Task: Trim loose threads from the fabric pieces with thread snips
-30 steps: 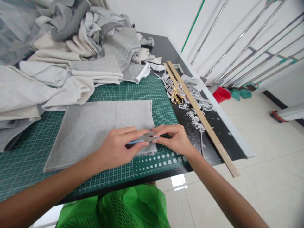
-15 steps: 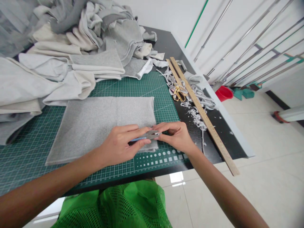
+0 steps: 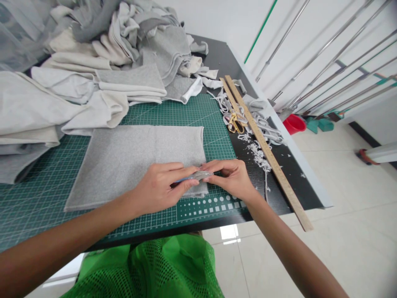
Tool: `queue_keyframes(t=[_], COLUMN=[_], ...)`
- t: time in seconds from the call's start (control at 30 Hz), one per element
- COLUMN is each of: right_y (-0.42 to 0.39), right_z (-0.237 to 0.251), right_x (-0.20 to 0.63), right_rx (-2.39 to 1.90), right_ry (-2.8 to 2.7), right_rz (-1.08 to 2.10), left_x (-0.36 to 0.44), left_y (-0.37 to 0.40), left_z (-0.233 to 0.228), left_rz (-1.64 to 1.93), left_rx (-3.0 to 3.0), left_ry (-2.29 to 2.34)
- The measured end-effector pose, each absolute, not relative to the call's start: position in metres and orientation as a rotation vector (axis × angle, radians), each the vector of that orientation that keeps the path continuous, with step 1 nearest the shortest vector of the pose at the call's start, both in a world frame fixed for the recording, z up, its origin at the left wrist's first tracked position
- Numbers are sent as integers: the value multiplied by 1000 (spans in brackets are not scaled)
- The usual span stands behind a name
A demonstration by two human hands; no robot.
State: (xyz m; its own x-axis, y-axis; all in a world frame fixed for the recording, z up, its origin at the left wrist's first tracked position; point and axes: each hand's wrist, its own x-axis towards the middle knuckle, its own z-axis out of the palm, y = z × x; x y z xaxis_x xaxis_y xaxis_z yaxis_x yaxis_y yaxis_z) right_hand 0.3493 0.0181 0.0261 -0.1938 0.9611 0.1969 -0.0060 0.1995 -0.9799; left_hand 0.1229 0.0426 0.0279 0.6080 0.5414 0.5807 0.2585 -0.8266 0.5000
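A flat grey fabric piece lies on the green cutting mat. My left hand is shut on small thread snips with a blue handle, blades pointing right over the fabric's near right corner. My right hand pinches the fabric edge at the tips of the snips, fingers closed on it. Both hands touch at the corner.
A heap of grey and cream fabric fills the back left. Gold scissors, fabric strips and trimmings and two wooden rulers lie at the right. The black table's right edge drops to a tiled floor with a red bucket.
The view has shifted slightly; both hands stay at the fabric's near right corner with the snips, hardly moved.
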Motion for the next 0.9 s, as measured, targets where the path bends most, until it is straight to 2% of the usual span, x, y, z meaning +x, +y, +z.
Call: queue_keyframes(t=[0.6, 0.77, 0.9], right_y=[13, 4, -2], right_z=[28, 28, 27], right_x=[343, 334, 324], right_rx=[-1181, -1255, -1264], right_ry=[-1370, -1088, -783], right_rz=[1116, 1186, 1104], left_x=[126, 134, 148], left_y=[44, 47, 56], left_z=[34, 41, 53], left_rz=[940, 886, 788], left_rx=[2243, 2309, 2397], left_ry=[765, 833, 836])
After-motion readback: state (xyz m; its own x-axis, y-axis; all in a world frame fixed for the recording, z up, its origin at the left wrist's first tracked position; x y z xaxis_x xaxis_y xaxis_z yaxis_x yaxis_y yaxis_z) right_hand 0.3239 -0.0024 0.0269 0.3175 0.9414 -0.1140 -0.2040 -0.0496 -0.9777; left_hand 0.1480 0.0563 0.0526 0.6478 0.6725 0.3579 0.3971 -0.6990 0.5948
